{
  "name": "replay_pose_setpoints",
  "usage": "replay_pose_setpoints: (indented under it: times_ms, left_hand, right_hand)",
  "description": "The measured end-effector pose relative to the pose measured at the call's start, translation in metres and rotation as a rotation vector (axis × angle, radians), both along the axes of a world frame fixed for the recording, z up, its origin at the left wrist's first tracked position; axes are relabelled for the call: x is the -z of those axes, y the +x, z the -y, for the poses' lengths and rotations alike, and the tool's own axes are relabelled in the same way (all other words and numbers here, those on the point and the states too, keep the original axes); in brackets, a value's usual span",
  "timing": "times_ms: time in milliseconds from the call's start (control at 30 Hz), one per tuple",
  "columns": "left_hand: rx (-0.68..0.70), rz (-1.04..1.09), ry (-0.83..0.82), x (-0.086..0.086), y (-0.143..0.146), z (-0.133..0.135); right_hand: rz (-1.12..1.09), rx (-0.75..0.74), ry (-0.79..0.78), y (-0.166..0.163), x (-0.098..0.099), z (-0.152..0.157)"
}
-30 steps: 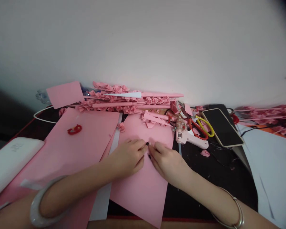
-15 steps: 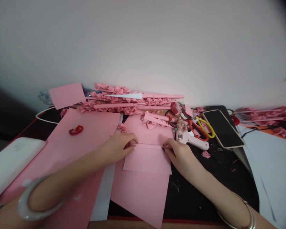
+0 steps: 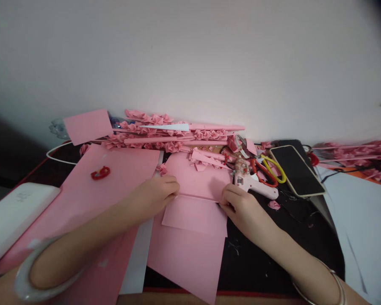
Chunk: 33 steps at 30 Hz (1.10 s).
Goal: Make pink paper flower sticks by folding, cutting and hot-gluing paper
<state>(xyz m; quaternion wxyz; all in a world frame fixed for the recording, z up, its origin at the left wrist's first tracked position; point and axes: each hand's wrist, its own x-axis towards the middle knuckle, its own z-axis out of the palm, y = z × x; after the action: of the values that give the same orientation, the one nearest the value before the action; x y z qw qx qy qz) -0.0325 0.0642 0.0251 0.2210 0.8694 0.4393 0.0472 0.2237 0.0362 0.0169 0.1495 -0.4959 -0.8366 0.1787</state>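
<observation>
A small sheet of pink paper (image 3: 195,216) has a narrow fold or roll along its far edge. My left hand (image 3: 165,188) pinches the left end of that folded edge, fingers closed. At the right end, my right hand (image 3: 236,199) grips the same edge between thumb and fingers. Beneath it lies a longer pink sheet (image 3: 187,258), which reaches toward the table's front edge. Just past my right hand rests a white glue gun (image 3: 257,186). My fingers hide both ends of the fold.
Pink paper flower stems (image 3: 174,137) lie along the wall. Scissors with red and yellow handles (image 3: 274,171) rest by a phone (image 3: 296,169). To the left are a large pink sheet (image 3: 120,169), a red tape dispenser (image 3: 100,173) and a white device (image 3: 19,216). White paper (image 3: 362,224) covers the right side.
Both hands have shifted slightly toward me with the folded edge. The near edge of the small sheet has also come a little closer.
</observation>
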Motion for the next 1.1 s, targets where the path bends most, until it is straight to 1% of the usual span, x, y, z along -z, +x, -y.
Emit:
replay_pose_setpoints:
  times_ms: [100,167,267,367,467,567,733,833,900,1000,1100]
  left_hand:
    - [0.047,-0.034,-0.031,-0.004,-0.003,0.002]
    - [0.076,-0.051,-0.039,-0.005,-0.004,0.003]
    - [0.054,-0.057,-0.028,-0.004,-0.002,0.006]
    - [0.063,-0.032,-0.032,0.003,0.007,0.009]
    - [0.086,-0.035,-0.021,0.009,0.017,0.010]
    - [0.055,-0.017,-0.024,0.012,0.024,0.010]
    - [0.029,0.070,-0.029,0.014,0.024,0.009]
    - [0.044,0.081,0.015,0.016,0.023,0.008]
    - [0.038,0.060,0.033,0.016,0.022,0.006]
    - [0.039,0.024,0.054,0.014,0.020,0.004]
    - [0.059,0.031,0.078,0.014,0.018,0.002]
  right_hand:
    - [0.016,-0.087,-0.063,0.000,-0.005,0.002]
    - [0.035,-0.119,-0.091,0.000,-0.009,0.004]
    - [0.080,-0.089,-0.082,-0.002,-0.009,0.004]
    - [0.124,-0.049,-0.046,-0.008,-0.001,0.005]
    - [0.190,-0.048,0.005,-0.016,0.006,0.006]
    - [0.216,-0.042,0.037,-0.022,0.008,0.006]
    - [0.102,0.020,-0.086,-0.018,0.002,-0.001]
    - [0.092,0.005,-0.127,-0.013,0.001,-0.004]
    - [0.084,-0.020,-0.106,-0.011,0.001,-0.006]
    - [0.067,-0.067,-0.022,-0.009,0.002,-0.008]
    - [0.053,-0.111,0.063,-0.007,0.003,-0.011]
